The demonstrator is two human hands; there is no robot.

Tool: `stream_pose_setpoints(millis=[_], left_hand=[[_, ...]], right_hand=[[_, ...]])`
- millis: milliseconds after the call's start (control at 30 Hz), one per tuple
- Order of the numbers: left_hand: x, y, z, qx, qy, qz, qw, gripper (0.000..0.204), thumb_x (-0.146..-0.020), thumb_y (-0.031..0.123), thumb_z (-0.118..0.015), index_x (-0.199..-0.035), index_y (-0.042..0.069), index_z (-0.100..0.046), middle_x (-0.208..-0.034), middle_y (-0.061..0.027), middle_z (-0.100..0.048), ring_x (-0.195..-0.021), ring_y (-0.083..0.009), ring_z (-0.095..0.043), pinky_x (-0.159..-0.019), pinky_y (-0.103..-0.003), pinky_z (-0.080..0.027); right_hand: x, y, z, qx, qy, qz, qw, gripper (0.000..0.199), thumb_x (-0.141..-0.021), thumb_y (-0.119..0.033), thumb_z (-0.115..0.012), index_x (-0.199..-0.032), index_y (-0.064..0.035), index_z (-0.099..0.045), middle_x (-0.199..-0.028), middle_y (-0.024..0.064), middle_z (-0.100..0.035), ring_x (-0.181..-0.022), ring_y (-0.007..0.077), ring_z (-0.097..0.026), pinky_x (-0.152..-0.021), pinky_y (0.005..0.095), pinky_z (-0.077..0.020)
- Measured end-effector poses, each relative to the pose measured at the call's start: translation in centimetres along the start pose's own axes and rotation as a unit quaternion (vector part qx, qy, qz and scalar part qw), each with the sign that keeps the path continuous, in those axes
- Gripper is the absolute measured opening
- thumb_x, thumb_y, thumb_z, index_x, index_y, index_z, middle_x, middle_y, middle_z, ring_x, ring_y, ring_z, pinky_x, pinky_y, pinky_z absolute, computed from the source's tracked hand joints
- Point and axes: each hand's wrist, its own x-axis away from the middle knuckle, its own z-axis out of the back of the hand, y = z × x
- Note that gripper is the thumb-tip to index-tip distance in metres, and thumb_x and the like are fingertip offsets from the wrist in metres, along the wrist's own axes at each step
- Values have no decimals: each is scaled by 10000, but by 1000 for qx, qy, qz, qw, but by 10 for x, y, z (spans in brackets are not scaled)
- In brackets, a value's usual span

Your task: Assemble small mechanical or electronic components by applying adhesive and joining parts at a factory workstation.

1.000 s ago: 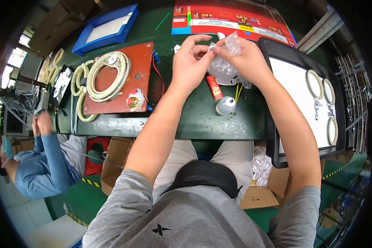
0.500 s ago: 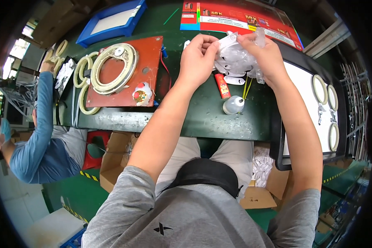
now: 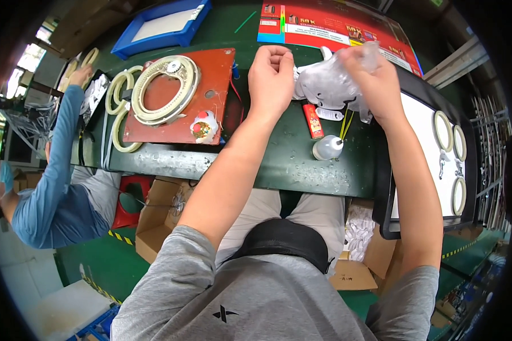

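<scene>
Looking down over our own arms, we see both hands raised above a dark green workbench (image 3: 301, 165), working a clear plastic bag (image 3: 330, 85) between them. The left hand (image 3: 271, 79) is curled into a loose fist, its fingertips pinching the bag's left edge. The right hand (image 3: 375, 79) grasps the crumpled top of the bag from the other side. The bag is thin, wrinkled and cloudy, with pale white parts showing through it (we cannot tell what they are). It hangs just above the bench, near the far edge.

We judge the step in hand to be opening or emptying the bag; the next move would call for a steady pull at both edges so the contents do not spill.

Directly under the bag lie a small red tube (image 3: 313, 120) and a little white squeeze bottle (image 3: 327, 148). To the left sits a red-brown plate (image 3: 216, 122) carrying a cream-coloured ring (image 3: 165, 89). To the right, a black-framed tray (image 3: 421, 131) holds more pale rings (image 3: 442, 130). At far left, another person in a blue sleeve (image 3: 57, 148) reaches toward the bench.
</scene>
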Motion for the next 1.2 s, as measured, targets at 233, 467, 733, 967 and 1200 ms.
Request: stream_pose_setpoints(millis=[233, 467, 733, 967, 1200], left_hand=[[6, 3, -4, 114, -141, -66, 981, 331, -898, 54, -533, -1209, -14, -623, -1097, -86, -669, -1028, -157, -619, -909, -281, -479], [10, 8, -2, -50, -142, -109, 983, 299, -848, 138, -640, -1120, 16, -666, -1032, -68, -680, -942, -152, -637, -841, -304, -507], [9, 9, 1, -72, -137, -65, 986, 216, -864, 138, -651, -1038, 13, -685, -955, -94, -710, -909, -186, -664, -829, -321, -522], [10, 1, 5, -201, -132, -177, 954, 174, -825, 105, -666, -977, 28, -694, -960, -131, -678, -979, -309, -621, -885, -402, -494], [13, -1, -1, -227, -146, -204, 941, 115, -805, 89, -682, -910, 47, -696, -968, -112, -667, -991, -322, -590, -892, -412, -478]], right_hand=[[-2, -3, 3, 82, -38, 27, 996, 248, -923, -280, -717, -1007, -48, -691, -938, 8, -673, -866, 81, -605, -780, 245, -475], [-8, -5, 8, -138, -30, -104, 984, 295, -936, -288, -697, -1107, -53, -649, -997, 34, -678, -908, 120, -645, -805, 277, -503], [-27, 37, 38, -422, -80, -213, 878, 330, -967, -241, -610, -1190, 2, -600, -1115, 108, -675, -1008, 224, -658, -876, 353, -528], [-43, 31, 30, -150, 16, -174, 973, 274, -955, -195, -596, -1148, -3, -621, -1065, 113, -690, -914, 216, -666, -815, 352, -530], [-85, 16, -2, 373, -88, -99, 918, 424, -820, -328, -739, -1072, 9, -685, -1006, 181, -716, -936, 250, -695, -820, 356, -526]])
